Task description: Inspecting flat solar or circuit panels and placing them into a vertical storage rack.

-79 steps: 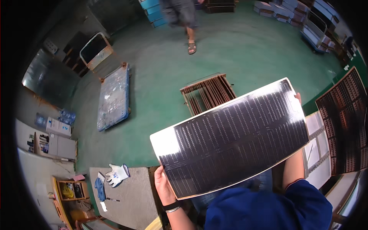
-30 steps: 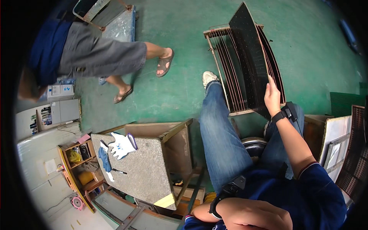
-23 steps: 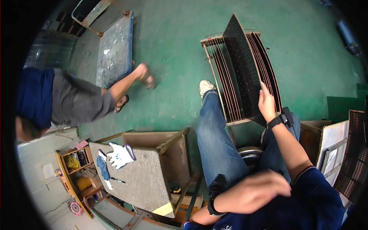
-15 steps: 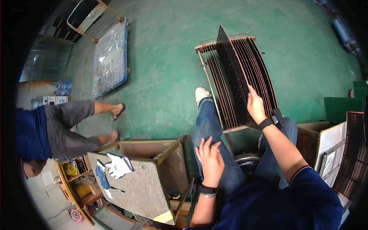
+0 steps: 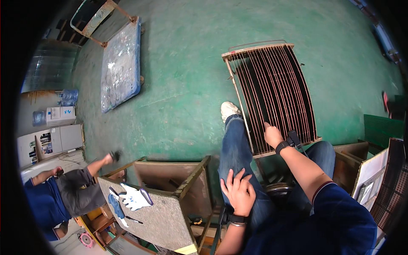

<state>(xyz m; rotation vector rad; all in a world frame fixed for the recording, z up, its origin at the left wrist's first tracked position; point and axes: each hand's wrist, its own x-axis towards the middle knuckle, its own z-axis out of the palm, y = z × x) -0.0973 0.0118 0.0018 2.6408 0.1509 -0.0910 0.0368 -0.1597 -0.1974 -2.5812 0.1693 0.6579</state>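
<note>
A metal rack [image 5: 278, 95] with thin copper-coloured dividers stands on the floor in front of me, with several black perforated panels upright in its slots. My right hand [image 5: 273, 136] is at the rack's near end, fingers curled closed at the upper edge of a black panel; its fingertips are partly hidden. My left hand [image 5: 239, 193] is open, holding nothing, with its fingers spread over my left thigh. A dark wristband sits on each wrist, with a small black device at the right one.
To my left, a grey-topped table [image 5: 161, 225] bears white gloves [image 5: 135, 197] and a black pen [image 5: 134, 220]. A blue flatbed trolley [image 5: 122, 63] stands far left. Another person [image 5: 63, 195] is at the left. Dark perforated panels [image 5: 389, 178] lean at the right, beside a green ribbed stack [image 5: 384, 131].
The panel that stood high above the rack has gone down among the dividers. My right hand has moved down and slightly left. The other person has moved down the picture.
</note>
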